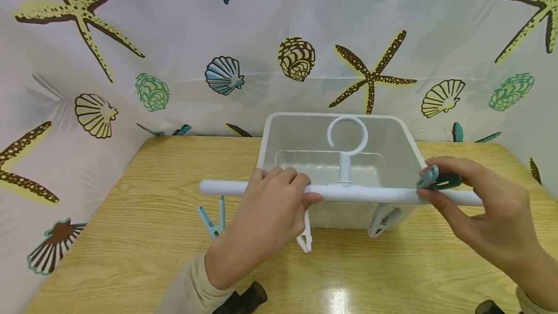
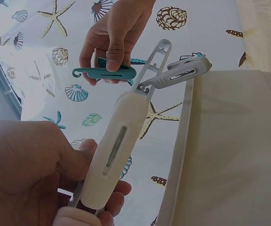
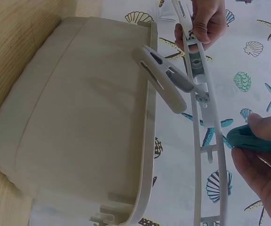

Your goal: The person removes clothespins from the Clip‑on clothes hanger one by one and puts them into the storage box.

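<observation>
My left hand [image 1: 270, 207] grips the bar of a white plastic clip hanger [image 1: 370, 194] near its middle, with the thumb beneath. The hanger's round hook [image 1: 348, 134] stands up behind the bar. Between thumb and fingers, my right hand [image 1: 497, 207] pinches a teal clothespin [image 1: 429, 177] at the bar's right part. In the right wrist view, the teal clothespin [image 3: 250, 140] appears beside the slotted underside of the hanger [image 3: 220, 176]. A light blue clothespin [image 1: 213, 219] hangs from the left end. Two white clothespins [image 1: 383, 221] hang nearer the middle.
Behind and below the hanger, a pale plastic bin [image 1: 287, 134] stands on the wooden table [image 1: 165, 197]. A curtain [image 1: 261, 18] printed with shells and starfish surrounds the table's back and sides. A black wrist-worn device [image 1: 253, 296] shows at the bottom edge.
</observation>
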`<state>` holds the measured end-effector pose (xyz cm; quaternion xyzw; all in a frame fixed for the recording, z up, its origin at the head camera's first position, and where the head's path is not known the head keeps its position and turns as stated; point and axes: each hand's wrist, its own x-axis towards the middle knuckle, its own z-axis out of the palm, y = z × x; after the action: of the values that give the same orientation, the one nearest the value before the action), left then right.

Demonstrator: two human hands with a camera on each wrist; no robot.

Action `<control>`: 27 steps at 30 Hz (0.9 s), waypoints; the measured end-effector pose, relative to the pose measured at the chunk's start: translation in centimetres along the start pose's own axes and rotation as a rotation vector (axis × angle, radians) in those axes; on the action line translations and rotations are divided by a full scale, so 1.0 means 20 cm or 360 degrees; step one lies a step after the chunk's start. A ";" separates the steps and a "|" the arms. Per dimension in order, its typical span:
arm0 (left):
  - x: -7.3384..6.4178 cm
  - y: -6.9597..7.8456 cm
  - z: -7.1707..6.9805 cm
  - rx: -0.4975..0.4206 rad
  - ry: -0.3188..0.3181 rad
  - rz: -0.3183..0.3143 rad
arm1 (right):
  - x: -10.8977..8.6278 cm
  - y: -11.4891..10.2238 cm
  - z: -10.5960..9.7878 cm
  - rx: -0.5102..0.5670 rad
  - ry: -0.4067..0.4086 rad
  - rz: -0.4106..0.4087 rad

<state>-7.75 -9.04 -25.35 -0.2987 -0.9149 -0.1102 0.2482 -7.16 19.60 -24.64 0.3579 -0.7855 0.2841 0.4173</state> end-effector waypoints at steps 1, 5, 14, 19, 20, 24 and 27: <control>0.00 0.00 0.00 0.0001 0.0004 0.0002 | 0.00 0.00 0.00 -0.0001 0.0000 0.0000; 0.00 0.00 0.00 0.0002 0.0001 0.0007 | 0.00 0.00 0.00 0.0003 0.0008 0.0001; 0.00 0.00 0.00 -0.0002 -0.0023 -0.0003 | 0.02 0.00 0.00 -0.0010 0.0024 -0.0020; 0.00 0.00 0.00 -0.0003 -0.0025 -0.0007 | 0.02 0.01 -0.01 -0.0033 -0.0012 -0.0032; 0.00 0.00 0.00 -0.0001 -0.0024 -0.0006 | 0.02 0.01 -0.01 -0.0037 -0.0015 -0.0037; 0.00 0.00 0.01 0.0001 -0.0022 -0.0001 | 0.03 0.02 0.00 -0.0007 0.0011 -0.0064; 0.00 0.00 0.01 0.0000 -0.0023 0.0004 | 0.04 0.02 0.01 0.0030 0.0032 -0.0079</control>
<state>-7.93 -8.99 -25.47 -0.3005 -0.9163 -0.1078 0.2418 -7.96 19.48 -24.01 0.3785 -0.7695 0.2845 0.4287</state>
